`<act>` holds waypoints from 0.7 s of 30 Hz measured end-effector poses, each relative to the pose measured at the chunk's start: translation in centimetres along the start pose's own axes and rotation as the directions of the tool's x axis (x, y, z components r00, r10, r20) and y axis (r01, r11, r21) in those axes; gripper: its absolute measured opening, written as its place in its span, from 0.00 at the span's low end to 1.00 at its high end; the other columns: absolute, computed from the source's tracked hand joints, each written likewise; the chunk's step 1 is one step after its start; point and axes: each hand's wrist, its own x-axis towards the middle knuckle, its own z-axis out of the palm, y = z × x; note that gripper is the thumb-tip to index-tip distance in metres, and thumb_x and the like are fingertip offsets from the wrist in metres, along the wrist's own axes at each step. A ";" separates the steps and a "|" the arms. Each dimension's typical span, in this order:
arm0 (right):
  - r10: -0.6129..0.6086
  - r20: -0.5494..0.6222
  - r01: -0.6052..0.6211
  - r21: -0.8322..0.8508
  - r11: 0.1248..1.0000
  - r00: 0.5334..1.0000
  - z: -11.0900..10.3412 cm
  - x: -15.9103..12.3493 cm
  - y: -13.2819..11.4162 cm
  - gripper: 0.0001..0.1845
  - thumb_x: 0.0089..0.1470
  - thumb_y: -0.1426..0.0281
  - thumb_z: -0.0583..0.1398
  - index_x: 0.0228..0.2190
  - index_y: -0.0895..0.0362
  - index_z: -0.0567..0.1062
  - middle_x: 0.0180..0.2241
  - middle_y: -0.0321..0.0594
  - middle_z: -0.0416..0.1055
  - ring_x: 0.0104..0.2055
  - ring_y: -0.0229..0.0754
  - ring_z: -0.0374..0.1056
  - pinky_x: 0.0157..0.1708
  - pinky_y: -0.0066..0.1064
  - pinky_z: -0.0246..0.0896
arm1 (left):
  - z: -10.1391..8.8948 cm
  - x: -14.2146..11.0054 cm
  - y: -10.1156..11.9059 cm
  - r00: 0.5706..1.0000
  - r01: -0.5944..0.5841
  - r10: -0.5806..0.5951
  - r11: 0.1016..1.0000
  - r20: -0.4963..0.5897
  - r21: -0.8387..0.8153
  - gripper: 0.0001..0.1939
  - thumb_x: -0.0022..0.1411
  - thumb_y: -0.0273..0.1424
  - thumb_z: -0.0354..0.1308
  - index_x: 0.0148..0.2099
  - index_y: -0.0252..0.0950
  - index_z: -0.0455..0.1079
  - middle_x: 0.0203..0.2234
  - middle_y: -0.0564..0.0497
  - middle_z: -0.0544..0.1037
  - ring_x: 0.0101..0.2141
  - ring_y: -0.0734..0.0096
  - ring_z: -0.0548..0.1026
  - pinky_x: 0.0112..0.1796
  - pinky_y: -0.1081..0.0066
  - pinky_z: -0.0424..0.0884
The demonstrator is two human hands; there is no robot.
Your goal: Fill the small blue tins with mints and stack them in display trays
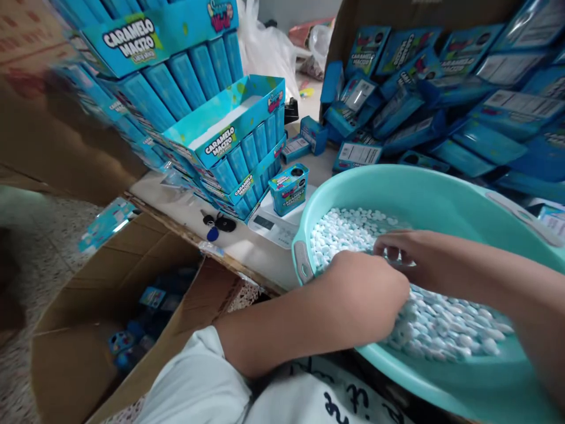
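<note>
A turquoise plastic basin (424, 188) holds a heap of small white and pale-blue candies (348, 232). My left hand (371, 294) reaches into the basin with its fingers curled down into the candies; its fingertips are hidden. My right hand (406, 250) lies over the candies just beyond it, fingers bent and pinched together among the pieces. A small blue candy box (289, 188) stands upright on a white scale (276, 221) to the left of the basin.
Stacked blue "Caramelo Macizo" display trays (229, 135) stand at the left on the table. A pile of flat blue boxes (441, 88) fills a carton at the back right. Keys (218, 224) lie by the scale. An open cardboard carton (115, 318) sits on the floor.
</note>
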 end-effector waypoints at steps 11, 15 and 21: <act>0.080 0.169 -0.080 -0.004 0.997 0.982 -0.4 0.1 -0.8 0.05 0.56 0.68 0.60 0.36 0.52 0.76 0.35 0.43 0.75 0.28 0.40 0.64 0.27 0.34 0.50 | -0.3 -0.4 -0.5 0.989 -0.146 0.146 0.989 0.006 0.002 0.11 0.60 0.21 0.53 0.37 0.33 0.77 0.34 0.41 0.79 0.30 0.60 0.76 0.26 0.63 0.68; 0.055 0.164 -0.051 -0.023 0.998 0.985 -0.9 0.1 -1.0 0.07 0.54 0.67 0.59 0.36 0.52 0.75 0.35 0.41 0.75 0.30 0.42 0.65 0.27 0.34 0.51 | -0.2 -0.9 -0.7 0.970 -0.209 0.213 0.977 -0.114 0.043 0.09 0.58 0.21 0.54 0.34 0.35 0.75 0.33 0.44 0.79 0.32 0.60 0.77 0.28 0.65 0.69; 0.063 0.162 -0.062 -0.007 0.998 0.985 -1.5 0.1 -1.1 0.08 0.50 0.68 0.58 0.34 0.51 0.75 0.32 0.38 0.74 0.30 0.43 0.66 0.27 0.33 0.51 | 0.8 -1.1 -1.4 0.940 -0.205 0.215 0.977 -0.264 0.065 0.08 0.61 0.24 0.52 0.36 0.36 0.72 0.33 0.49 0.80 0.36 0.61 0.78 0.34 0.65 0.69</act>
